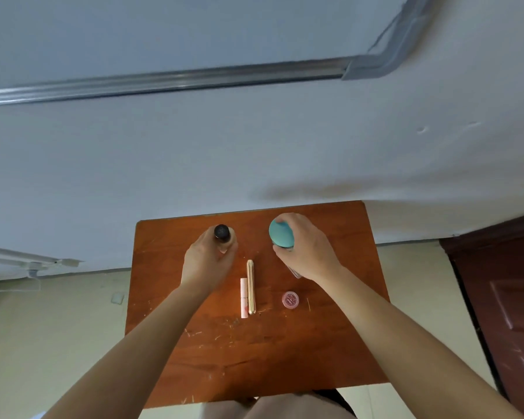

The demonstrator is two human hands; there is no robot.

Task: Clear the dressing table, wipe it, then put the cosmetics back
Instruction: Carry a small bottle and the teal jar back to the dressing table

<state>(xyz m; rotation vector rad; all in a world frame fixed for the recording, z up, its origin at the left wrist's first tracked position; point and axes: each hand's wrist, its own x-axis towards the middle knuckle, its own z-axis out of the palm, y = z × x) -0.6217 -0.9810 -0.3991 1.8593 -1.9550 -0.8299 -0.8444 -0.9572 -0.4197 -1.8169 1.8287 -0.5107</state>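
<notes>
Both hands are on the wooden bench (pixel 330 343): left hand (pixel 208 261) grips a black-capped bottle (pixel 222 232) at the far left, right hand (pixel 306 252) wraps a teal-capped clear bottle (pixel 280 232). Between them lie a gold tube (pixel 250 285) touching a pink tube (pixel 244 297); a small pink jar (pixel 290 299) sits nearer.

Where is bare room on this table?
Bare: the brown wooden table's near half, before the pink tube, gold tube and round pink jar. Crowded: far half, left hand gripping a black-capped bottle, right hand a teal-capped bottle.
</notes>
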